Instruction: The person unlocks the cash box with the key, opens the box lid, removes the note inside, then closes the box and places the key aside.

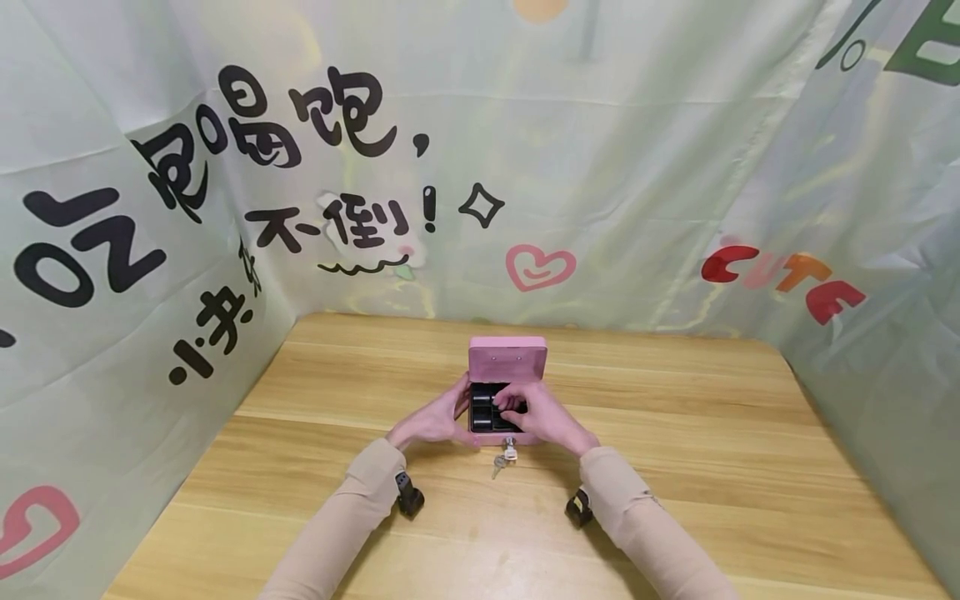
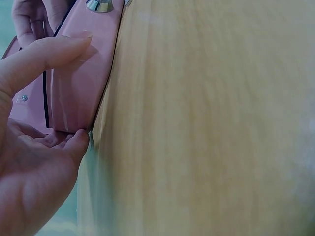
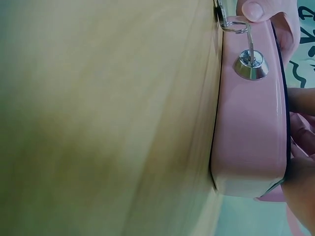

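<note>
A pink cash box [image 1: 489,439] stands on the table with its lid [image 1: 507,361] raised at the back. Inside is a black compartment tray [image 1: 482,419]. My left hand [image 1: 437,418] grips the box's left end, thumb on the front face and fingers around the side. Over the tray's right part is my right hand [image 1: 546,415], thumb and fingers bent down into it; I cannot tell whether they pinch anything. A key [image 3: 250,42] sits in the round silver lock [image 3: 251,65] on the front. From its ring another key [image 1: 498,465] hangs in front of the box.
The wooden table [image 1: 675,433] extends around the box on all sides. Printed fabric curtains [image 1: 615,183] enclose it at the back, left and right. A dark wrist camera [image 1: 409,497] is strapped to the left wrist and another camera [image 1: 579,508] to the right.
</note>
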### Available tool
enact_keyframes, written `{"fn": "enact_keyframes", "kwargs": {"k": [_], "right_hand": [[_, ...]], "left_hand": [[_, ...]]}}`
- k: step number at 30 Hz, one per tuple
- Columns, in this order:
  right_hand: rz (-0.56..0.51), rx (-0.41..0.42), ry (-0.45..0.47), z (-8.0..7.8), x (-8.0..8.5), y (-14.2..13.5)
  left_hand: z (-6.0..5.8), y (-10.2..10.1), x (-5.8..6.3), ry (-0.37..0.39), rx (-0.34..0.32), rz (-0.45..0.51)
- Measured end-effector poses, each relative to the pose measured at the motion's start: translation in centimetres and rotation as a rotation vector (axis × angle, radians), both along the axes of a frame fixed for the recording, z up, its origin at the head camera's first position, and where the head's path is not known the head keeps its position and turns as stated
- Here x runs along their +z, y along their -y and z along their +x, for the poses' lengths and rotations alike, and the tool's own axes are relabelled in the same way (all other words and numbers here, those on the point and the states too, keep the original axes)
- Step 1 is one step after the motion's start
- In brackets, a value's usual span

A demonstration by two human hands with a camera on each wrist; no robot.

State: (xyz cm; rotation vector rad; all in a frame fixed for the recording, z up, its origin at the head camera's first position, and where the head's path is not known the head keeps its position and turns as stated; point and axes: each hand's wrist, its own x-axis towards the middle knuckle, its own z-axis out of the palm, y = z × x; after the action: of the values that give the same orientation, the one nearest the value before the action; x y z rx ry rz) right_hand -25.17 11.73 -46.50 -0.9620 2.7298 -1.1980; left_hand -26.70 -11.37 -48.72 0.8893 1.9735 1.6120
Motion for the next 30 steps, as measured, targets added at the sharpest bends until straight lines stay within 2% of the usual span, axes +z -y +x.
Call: {"fn": "enact_keyframes", "kwargs": {"k": [13,30], "right_hand": [[0.067,-0.013,-0.007,0.14,0.48,0.18],[0.066,-0.043,-0.03,0.25,0.47,0.42]], "left_hand": [[0.13,0.01,0.13,0.012,-0.003,-0.001],[0.1,-0.04,0.0,-0.018,0.019,-0.044]]}}
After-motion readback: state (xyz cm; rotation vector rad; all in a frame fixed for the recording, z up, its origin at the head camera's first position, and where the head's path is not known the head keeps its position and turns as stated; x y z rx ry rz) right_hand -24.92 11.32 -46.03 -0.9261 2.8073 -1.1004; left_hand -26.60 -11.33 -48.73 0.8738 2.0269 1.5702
